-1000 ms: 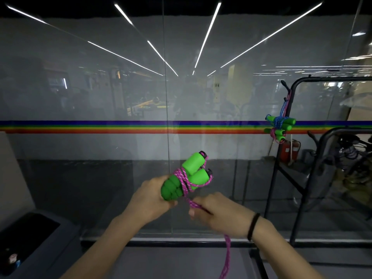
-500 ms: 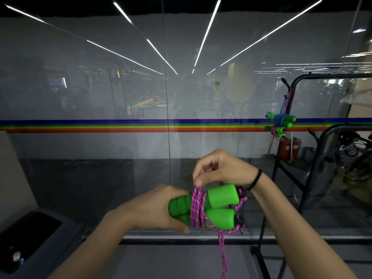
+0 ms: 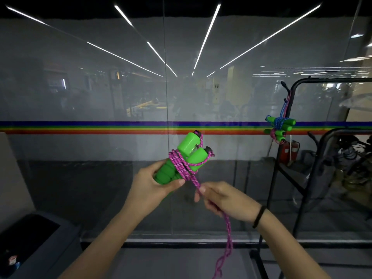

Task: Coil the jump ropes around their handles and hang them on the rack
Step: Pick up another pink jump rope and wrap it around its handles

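Observation:
My left hand (image 3: 153, 183) grips two green foam handles (image 3: 189, 150) side by side, tilted up to the right. A pink rope (image 3: 181, 165) is wound several times round their middle. My right hand (image 3: 219, 198), just below and right of the handles, holds the rope where it leaves the coil; the loose tail (image 3: 227, 238) hangs down past my wrist. Two coiled ropes with green handles, one blue (image 3: 280, 122) and one pink (image 3: 275, 134), hang from a hook on the black rack (image 3: 292, 91) at the right.
A frosted glass wall (image 3: 100, 97) with a rainbow stripe stands straight ahead. The rack's lower bars (image 3: 289, 178) and some dark gear fill the right side. A dark bin (image 3: 26, 242) sits at lower left. A black floor rail (image 3: 181, 244) runs along the glass.
My right hand came down from above the handles to below them, carrying the rope round. The handles tipped from lying level to pointing up and right.

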A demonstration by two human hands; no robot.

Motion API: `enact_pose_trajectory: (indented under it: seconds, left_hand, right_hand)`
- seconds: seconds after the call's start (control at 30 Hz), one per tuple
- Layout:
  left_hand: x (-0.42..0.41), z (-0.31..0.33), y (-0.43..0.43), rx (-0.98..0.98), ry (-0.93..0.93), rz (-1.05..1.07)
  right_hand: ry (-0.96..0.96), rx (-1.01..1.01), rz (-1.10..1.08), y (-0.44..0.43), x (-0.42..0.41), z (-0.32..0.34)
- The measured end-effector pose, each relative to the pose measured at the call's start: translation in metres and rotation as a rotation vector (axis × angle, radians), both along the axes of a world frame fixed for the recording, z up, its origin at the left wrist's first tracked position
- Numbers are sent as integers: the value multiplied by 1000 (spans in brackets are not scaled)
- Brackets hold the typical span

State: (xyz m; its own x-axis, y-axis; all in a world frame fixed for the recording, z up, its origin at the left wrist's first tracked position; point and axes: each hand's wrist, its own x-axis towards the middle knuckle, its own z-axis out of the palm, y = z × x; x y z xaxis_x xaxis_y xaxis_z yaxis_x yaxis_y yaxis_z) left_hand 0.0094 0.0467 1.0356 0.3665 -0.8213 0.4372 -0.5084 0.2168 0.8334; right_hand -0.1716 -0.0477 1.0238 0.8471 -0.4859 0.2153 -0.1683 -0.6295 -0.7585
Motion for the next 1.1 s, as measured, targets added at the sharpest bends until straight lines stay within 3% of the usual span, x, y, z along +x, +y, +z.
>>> enact_pose_trajectory:
  seconds: [0.13, 0.27, 0.37, 0.47, 0.57, 0.67, 0.77, 0.87, 1.0, 1.1]
  left_hand:
    - [10, -9, -6, 36, -303, 177]
    - [9, -14, -3, 305, -589, 91]
    - [3, -10, 4, 399, -685, -146]
    - [1, 2, 13, 412, -787, -343]
    - [-2, 14, 24, 339, -633, -496]
    - [-6, 18, 32, 208, -403, -510]
    - [-8, 17, 33, 66, -185, -465]
    - [-10, 17, 30, -46, -22, -358]
    - [-9, 19, 22, -107, 170, -179]
    - [-2, 16, 15, -110, 156, -29]
  right_hand:
    - [181, -313, -19, 11, -4, 13]
    - [257, -578, -52, 15, -4, 33]
    - [205, -536, -44, 12, -4, 48]
    - [115, -321, 76, 10, -5, 60]
    - [-46, -37, 207, 1, -2, 56]
    - [-239, 134, 226, -4, -4, 46]
    - [-383, 247, 14, 4, -6, 29]
    - [-347, 144, 20, 6, 2, 13]
    - [-375, 210, -50, 15, 15, 0]
    - [-309, 70, -97, 23, 16, 1]
